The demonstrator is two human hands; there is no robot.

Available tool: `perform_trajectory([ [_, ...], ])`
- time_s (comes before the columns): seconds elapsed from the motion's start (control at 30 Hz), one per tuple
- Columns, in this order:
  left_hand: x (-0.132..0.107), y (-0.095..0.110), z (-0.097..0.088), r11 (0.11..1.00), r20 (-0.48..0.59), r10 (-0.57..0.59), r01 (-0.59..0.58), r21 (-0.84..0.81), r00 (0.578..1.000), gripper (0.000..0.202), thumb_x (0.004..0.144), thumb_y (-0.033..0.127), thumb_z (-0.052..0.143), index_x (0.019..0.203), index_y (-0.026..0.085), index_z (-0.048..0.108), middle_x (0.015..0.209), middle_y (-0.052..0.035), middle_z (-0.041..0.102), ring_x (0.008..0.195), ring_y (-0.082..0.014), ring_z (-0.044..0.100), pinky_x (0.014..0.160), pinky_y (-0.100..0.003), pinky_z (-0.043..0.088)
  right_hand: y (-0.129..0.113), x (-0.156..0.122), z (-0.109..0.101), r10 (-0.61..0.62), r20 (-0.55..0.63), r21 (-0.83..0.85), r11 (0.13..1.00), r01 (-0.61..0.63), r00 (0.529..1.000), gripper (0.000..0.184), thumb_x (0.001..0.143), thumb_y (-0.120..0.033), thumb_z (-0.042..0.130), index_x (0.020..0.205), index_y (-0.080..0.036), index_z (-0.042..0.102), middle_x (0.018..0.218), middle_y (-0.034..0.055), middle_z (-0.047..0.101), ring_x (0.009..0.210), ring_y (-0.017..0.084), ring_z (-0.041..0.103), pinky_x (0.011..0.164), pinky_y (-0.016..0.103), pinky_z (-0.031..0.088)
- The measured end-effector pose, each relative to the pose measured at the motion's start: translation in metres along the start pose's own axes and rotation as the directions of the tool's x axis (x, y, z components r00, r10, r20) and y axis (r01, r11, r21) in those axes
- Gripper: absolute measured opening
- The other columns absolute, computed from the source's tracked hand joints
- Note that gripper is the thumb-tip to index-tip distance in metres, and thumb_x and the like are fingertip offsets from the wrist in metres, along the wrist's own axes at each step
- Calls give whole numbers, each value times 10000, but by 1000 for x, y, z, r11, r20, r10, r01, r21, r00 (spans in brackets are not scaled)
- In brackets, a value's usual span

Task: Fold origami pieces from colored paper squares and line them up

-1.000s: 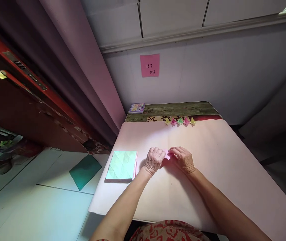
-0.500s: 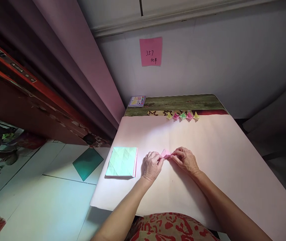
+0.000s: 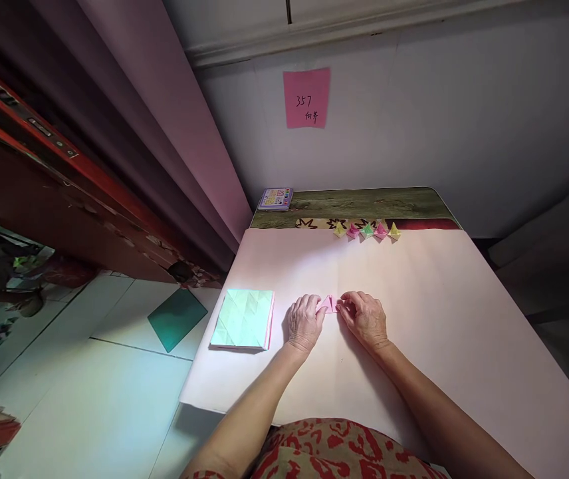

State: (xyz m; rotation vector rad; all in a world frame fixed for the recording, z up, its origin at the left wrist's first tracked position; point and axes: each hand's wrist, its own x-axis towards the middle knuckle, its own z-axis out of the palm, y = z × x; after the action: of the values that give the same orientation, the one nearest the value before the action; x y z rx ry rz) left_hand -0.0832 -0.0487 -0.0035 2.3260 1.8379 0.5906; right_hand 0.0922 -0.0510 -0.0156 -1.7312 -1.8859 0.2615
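Note:
A small pink folded paper (image 3: pixel 330 305) lies on the pale sheet covering the table, between my hands. My left hand (image 3: pixel 305 320) grips its left side, with the thumb at the near edge and the other fingers curled beside it. From the other side my right hand (image 3: pixel 364 317) pinches the right end of the paper between thumb and fingers. Part of each end is hidden under my fingers. To the left of my left hand rests a stack of square sheets (image 3: pixel 243 319), the top one light green with crease lines.
Several small folded paper pieces (image 3: pixel 367 231) in yellow, pink and green stand in a row along the table's far side. A small printed pack (image 3: pixel 275 199) sits at the far left corner. A dark green square (image 3: pixel 177 319) lies on the floor.
The pink paper now lies flatter, showing a triangular shape with a fold in its middle. My hands stay on either side of it. The view has shifted slightly.

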Motion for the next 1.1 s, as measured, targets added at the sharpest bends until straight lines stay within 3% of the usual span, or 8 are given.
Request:
perform_trajectory([
  [0.1, -1, 0, 4, 997, -6, 73, -73, 35, 997, 77, 939, 280, 567, 918, 222, 614, 905, -29, 632, 849, -186, 579, 744, -309, 419, -2, -3, 3, -115, -30, -51, 992, 113, 993, 188, 951, -331, 549, 932, -245, 715, 883, 35, 678, 793, 171, 541, 746, 305, 305],
  [0.23, -4, 2, 3, 966, 17, 232, -233, 114, 973, 168, 972, 202, 467, 942, 222, 631, 855, -42, 617, 810, -198, 561, 713, -332, 410, -4, -3, 3, -222, 71, -87, 970, 228, 972, 255, 985, -255, 486, 1058, -287, 728, 933, 50, 687, 833, 183, 546, 766, 311, 303],
  [0.37, -12, 4, -2, 935, 53, 312, -316, 158, 949, 268, 952, 140, 445, 1153, 218, 604, 928, -65, 626, 820, -214, 553, 698, -355, 417, -2, 0, 3, -222, 180, -99, 965, 242, 958, 316, 995, -249, 448, 1187, -310, 691, 989, 63, 691, 842, 193, 553, 760, 318, 313],
  [0.53, -23, 9, -9, 907, 106, 334, -350, 234, 936, 433, 887, 61, 444, 1296, 175, 529, 1067, -101, 613, 866, -225, 543, 755, -372, 447, -3, 1, 3, -201, 229, -99, 969, 228, 952, 342, 987, -229, 445, 1234, -321, 662, 1031, 64, 683, 867, 198, 567, 755, 314, 332],
  [0.73, -28, 17, -13, 885, 148, 341, -370, 282, 928, 481, 816, 17, 452, 1272, 141, 540, 1058, -113, 592, 860, -227, 530, 775, -381, 456, -13, 16, -10, -62, 334, -42, 996, 81, 941, 295, 958, -257, 465, 1096, -335, 713, 994, 27, 687, 849, 176, 619, 712, 287, 372],
  [0.87, -29, 16, -11, 888, 139, 337, -363, 281, 931, 501, 779, 4, 465, 1259, 125, 544, 1022, -109, 585, 868, -235, 520, 771, -386, 464, -21, 38, -14, 103, 373, -105, 992, -69, 922, 188, 869, -303, 565, 996, -259, 697, 1001, 39, 700, 788, 177, 643, 608, 269, 360],
  [1.1, -35, 9, -10, 916, 84, 330, -340, 210, 940, 350, 831, 79, 506, 1153, 175, 604, 1046, -102, 595, 894, -241, 527, 791, -396, 467, -32, 60, -10, 251, 446, -148, 967, -206, 859, 145, 694, -320, 709, 817, -243, 707, 784, 36, 730, 730, 201, 661, 558, 263, 355],
])
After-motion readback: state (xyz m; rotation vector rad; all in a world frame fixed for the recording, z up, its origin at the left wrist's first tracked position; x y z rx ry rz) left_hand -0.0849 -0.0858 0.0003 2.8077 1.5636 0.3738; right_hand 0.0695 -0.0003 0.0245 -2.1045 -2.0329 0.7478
